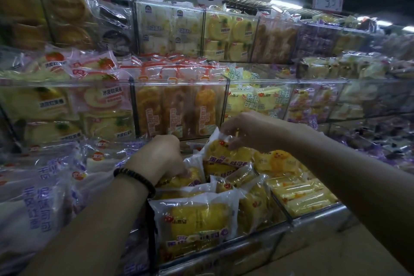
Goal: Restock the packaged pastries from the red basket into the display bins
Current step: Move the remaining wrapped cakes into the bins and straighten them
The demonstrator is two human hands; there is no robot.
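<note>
Head view: right hand pinches a light, slippery, squashable pack by its top seam, likely the safest hold; left hand hides its fingers, grip unclear.

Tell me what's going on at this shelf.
A person is working on yellow pastry packs in the front bin of a store display. The right hand has its grip on the top edge of an upright pack, pinching the wrapper. The left hand, bracelet on the wrist, is down on a lower pack beside it; whether it holds that one is hidden. No red basket is in view.
</note>
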